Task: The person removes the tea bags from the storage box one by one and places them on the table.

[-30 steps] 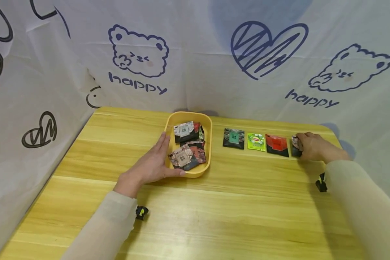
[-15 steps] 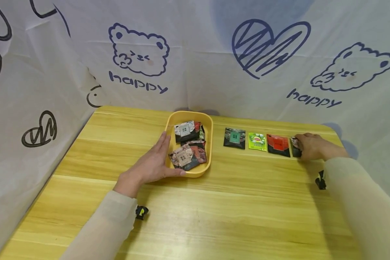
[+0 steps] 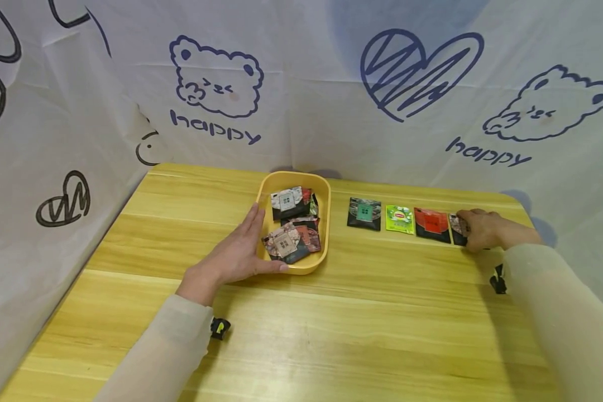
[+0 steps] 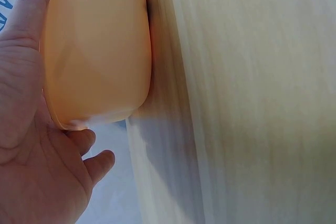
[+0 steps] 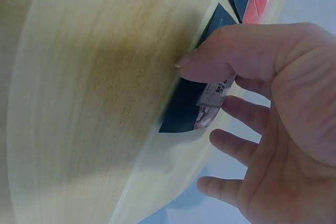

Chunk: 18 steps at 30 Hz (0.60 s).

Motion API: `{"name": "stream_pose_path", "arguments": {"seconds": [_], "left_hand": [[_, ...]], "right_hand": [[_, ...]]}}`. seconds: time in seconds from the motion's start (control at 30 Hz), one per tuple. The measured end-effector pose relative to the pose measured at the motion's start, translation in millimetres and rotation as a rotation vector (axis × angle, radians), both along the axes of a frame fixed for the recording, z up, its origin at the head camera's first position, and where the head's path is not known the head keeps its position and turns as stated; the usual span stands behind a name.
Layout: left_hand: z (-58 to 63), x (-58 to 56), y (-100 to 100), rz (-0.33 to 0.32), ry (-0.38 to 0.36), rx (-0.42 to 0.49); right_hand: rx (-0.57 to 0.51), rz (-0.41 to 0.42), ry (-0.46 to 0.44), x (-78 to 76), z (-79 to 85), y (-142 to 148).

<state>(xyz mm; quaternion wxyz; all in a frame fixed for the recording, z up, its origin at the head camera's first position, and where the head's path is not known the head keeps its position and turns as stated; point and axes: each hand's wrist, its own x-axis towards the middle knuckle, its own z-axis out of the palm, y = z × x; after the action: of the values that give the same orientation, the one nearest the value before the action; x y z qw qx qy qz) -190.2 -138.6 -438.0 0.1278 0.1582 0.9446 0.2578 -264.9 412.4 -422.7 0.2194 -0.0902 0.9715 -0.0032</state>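
In the head view a yellow plastic tray [image 3: 322, 223] holds several tea bag sachets [image 3: 287, 202]. My left hand [image 3: 231, 251] rests against its near left corner, fingers straight along the left side and thumb along the front rim. At the right end of a row on the table lies a dark, floral-patterned tea bag sachet [image 3: 459, 230]. My right hand [image 3: 487, 230] holds it by its edges; in the right wrist view the thumb [image 5: 210, 59] crosses it while the index finger touches the opposite edge. Part of it is hidden under the hand.
Left of the held sachet, the row continues with a red-and-black sachet [image 3: 433, 224], a green-yellow one [image 3: 400, 219] and a black one with a green label [image 3: 364, 213]. A white cloth [image 3: 311, 123] with drawings hangs behind the wooden table [image 3: 331, 335].
My right hand has slid the floral sachet slightly left, narrowing the gap to the red-and-black one. My left hand stays against the tray.
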Motion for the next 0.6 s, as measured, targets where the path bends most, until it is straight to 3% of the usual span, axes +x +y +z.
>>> {"name": "stream_pose_path", "arguments": {"seconds": [0.6], "left_hand": [[0.8, 0.4, -4.4, 0.01, -0.008, 0.0]], "right_hand": [[-0.011, 0.006, 0.025, -1.4, -3.8, -4.3]]}}
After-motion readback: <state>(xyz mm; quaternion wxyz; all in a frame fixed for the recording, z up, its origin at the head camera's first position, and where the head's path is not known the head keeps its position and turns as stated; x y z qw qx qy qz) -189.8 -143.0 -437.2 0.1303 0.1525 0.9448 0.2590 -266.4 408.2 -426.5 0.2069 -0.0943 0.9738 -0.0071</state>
